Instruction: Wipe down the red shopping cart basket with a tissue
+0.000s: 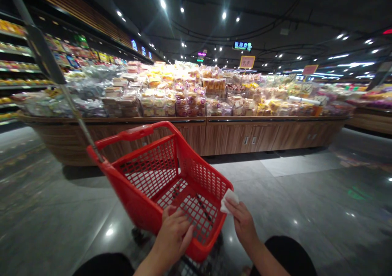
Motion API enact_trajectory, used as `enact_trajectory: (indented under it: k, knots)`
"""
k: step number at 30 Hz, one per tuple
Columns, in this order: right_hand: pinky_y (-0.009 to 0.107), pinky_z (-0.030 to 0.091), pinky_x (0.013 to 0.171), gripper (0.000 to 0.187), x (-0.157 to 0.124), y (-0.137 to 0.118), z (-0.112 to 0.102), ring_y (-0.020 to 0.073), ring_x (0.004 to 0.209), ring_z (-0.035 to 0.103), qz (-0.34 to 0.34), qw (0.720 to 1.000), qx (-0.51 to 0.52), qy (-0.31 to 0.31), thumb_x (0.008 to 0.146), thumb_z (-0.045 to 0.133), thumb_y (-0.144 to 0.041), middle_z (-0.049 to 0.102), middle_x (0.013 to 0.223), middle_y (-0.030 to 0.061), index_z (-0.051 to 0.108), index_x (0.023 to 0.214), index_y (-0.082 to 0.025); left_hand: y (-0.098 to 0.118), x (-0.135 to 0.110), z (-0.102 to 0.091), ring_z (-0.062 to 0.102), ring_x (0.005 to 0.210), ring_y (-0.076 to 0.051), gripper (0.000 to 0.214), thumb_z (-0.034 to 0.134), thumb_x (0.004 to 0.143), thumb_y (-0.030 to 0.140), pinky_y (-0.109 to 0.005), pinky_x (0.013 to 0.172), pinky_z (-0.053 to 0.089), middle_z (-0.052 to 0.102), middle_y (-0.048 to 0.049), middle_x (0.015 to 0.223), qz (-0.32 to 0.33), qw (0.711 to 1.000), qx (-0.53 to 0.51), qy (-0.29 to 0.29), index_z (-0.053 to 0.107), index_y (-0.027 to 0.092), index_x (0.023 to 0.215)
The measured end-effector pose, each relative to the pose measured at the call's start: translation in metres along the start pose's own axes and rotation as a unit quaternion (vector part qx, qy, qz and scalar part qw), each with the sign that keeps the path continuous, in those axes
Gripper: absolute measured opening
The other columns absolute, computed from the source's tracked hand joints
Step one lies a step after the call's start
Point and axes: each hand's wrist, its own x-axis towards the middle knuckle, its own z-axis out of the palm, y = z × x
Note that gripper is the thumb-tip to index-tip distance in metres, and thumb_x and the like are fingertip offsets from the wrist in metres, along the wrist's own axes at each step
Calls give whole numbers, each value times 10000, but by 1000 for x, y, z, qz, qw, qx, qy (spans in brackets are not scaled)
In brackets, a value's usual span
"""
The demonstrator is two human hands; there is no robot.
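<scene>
A red plastic shopping cart (203, 170) with a lattice basket stands in front of me, its handle towards the display behind it. My left hand (176, 232) lies over the basket's near side rim, fingers bent inward around it. Between the fingers and thumb of my right hand (243, 223) is a folded white wipe (229, 200), pressed against the basket's right-hand rim. The fingertips under the wipe are partly hidden. Inside the basket, only the grid floor and dark bars show.
Behind the cart runs a wooden display counter (232, 135) piled with packaged snacks (186, 98). A grey pole (73, 100) rises beside the cart's handle end. Stocked shelves (18, 59) line the left. My dark-clothed knees (288, 253) flank the cart above the grey tiled floor (294, 202).
</scene>
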Motion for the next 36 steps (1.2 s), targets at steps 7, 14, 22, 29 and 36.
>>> enact_trajectory:
  k: [7, 14, 22, 29, 36]
  knots:
    - [371, 485, 961, 470, -26, -37, -5, 202, 1137, 579, -76, 992, 46, -89, 878, 411, -131, 595, 1264, 45, 493, 1320, -267, 1, -5, -7, 528, 665, -118, 308, 447, 847, 178, -420, 936, 226, 542, 56, 539, 3, 1000, -2, -24, 494, 188, 543]
    - [414, 470, 977, 488, -7, -6, -4, 193, 1085, 612, 0, 1000, -3, 13, 859, 375, -55, 647, 1185, 46, 569, 1248, -276, -9, 1, -9, 515, 655, -102, 321, 423, 856, 166, -396, 925, 240, 533, 55, 537, 24, 998, -10, -50, 474, 174, 539]
    - [390, 475, 974, 526, -22, -37, 3, 205, 1163, 557, -28, 996, 59, -60, 835, 415, -55, 579, 1283, 35, 514, 1305, -270, -32, 5, -12, 525, 712, -126, 291, 433, 838, 180, -426, 966, 224, 570, 40, 578, 20, 996, 3, -87, 501, 177, 555]
    - [458, 438, 1003, 600, 2, 16, -8, 212, 1119, 590, 99, 991, 30, 84, 736, 362, 15, 636, 1201, 29, 612, 1199, -274, -32, 11, -22, 574, 832, -166, 218, 444, 863, 273, -507, 1013, 217, 659, 13, 779, -42, 994, 10, -99, 609, 216, 732]
    - [416, 479, 965, 613, -11, -20, 8, 206, 1121, 585, 34, 999, 17, 19, 765, 382, 16, 608, 1245, 24, 548, 1272, -286, 30, 10, 13, 656, 746, -177, 394, 313, 938, 349, -441, 971, 374, 710, -37, 747, -111, 981, 51, -148, 659, 204, 821]
